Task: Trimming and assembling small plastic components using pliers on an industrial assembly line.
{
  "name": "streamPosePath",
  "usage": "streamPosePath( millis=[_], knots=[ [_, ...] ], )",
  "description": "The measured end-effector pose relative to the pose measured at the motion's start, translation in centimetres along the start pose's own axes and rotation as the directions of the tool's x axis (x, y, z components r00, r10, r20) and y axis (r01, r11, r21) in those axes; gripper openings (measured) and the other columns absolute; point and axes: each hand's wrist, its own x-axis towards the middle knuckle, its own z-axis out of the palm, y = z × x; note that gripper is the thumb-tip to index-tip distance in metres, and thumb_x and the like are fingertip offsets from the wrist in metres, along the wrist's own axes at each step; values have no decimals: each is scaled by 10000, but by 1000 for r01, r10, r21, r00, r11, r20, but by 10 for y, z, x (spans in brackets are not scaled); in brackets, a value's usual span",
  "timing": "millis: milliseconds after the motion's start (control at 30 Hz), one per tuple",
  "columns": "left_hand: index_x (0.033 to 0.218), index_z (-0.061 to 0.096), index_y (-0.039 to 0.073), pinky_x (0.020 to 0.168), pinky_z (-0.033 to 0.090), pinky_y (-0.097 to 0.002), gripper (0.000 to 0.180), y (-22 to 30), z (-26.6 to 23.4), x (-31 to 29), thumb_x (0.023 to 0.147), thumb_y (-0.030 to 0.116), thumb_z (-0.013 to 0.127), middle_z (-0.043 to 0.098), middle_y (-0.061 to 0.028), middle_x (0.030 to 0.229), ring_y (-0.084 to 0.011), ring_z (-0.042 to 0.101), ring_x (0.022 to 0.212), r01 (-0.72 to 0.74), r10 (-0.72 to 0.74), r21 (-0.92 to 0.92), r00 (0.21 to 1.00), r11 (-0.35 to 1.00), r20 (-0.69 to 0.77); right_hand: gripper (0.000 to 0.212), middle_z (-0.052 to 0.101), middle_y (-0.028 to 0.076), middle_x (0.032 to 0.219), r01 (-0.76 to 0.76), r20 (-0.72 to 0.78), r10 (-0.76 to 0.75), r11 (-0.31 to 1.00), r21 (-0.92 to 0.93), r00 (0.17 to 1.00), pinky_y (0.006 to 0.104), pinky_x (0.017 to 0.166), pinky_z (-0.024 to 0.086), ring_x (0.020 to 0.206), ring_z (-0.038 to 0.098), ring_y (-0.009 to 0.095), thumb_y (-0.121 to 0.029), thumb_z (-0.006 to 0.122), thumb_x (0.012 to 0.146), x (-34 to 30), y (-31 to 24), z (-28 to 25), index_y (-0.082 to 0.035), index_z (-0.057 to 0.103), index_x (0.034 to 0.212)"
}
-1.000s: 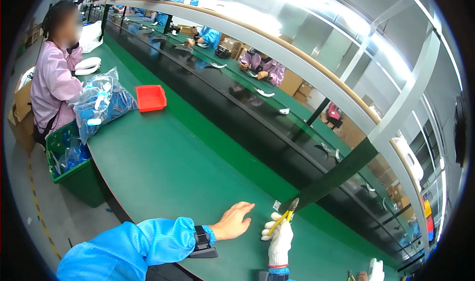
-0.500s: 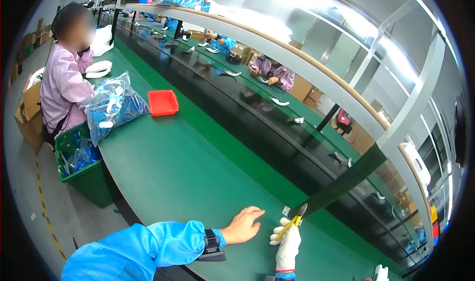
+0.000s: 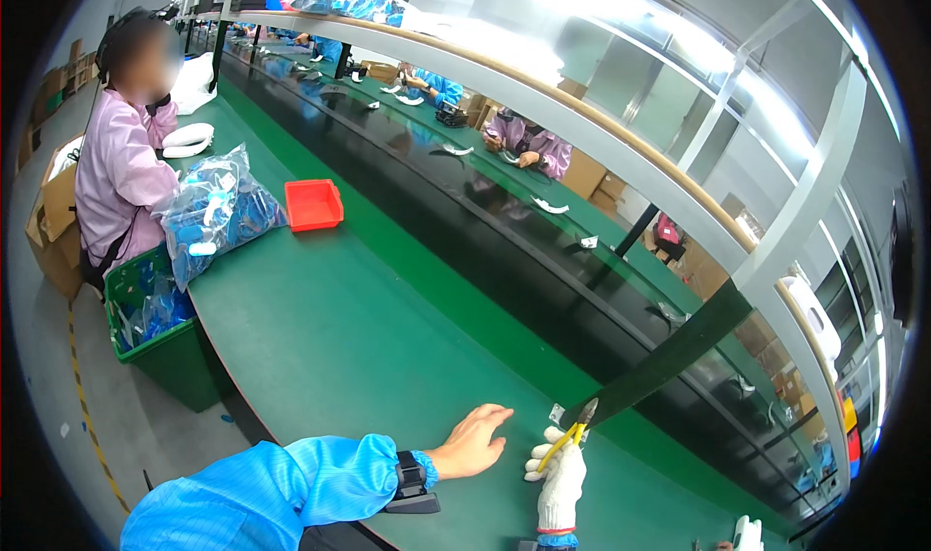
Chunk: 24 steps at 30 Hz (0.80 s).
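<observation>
1 right hand [image 3: 560,478] gripping pliers [image 3: 584,422], left hand [image 3: 471,446] perhaps touching table [image 3: 330,357]

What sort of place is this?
Probably a factory assembly line: a long black belt between green benches, workers along both sides, and pliers in your gloved right hand.

A red tray [image 3: 313,207] sits toward 10 o'clock, with a clear bag [image 3: 225,216] of blue items just beside it at 9. Below that, at 8, a green bin [image 3: 179,369] stands on the floor [image 3: 58,454]. Out at 10, near a co-worker [image 3: 121,168] in pink, lies a white U-shaped part [image 3: 203,136]. A dark belt [image 3: 524,226] runs from 11 down to 4, bearing a curved white piece [image 3: 550,206] at 2. At 11, another bag [image 3: 349,3] rests on the shelf [image 3: 582,95]; at 1, a second pink-clad co-worker [image 3: 553,153] sits.
</observation>
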Motion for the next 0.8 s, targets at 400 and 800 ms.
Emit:
streamPosePath(
  millis=[400, 800],
  knots=[
    [1370, 533, -19, 1060, 446, -410, 480, -2, -1, 0, 905, 82, 602, 503, -172, 1381, -341, 521, 1265, -17, 17, 31, 1000, 999, -7, 433, 606, 122, 784, -37, -11, 38, 998, 52, 999, 308, 458, 440, 539, 554, 210, -376, 406, 1015, 2, 1, 0, -14, 568, 1189],
    [1305, 608, 46, 1025, 468, -397, 415, 1, 0, 1, 890, 63, 616, 516, -157, 1341, -301, 540, 1237, -55, 55, 39, 998, 998, 9, 472, 639, 118, 848, 10, 30, -9, 999, -33, 1000, 302, 501, 485, 598, 586, 195, -380, 470, 1028, -1, 1, -4, 12, 547, 1279]
  ],
)
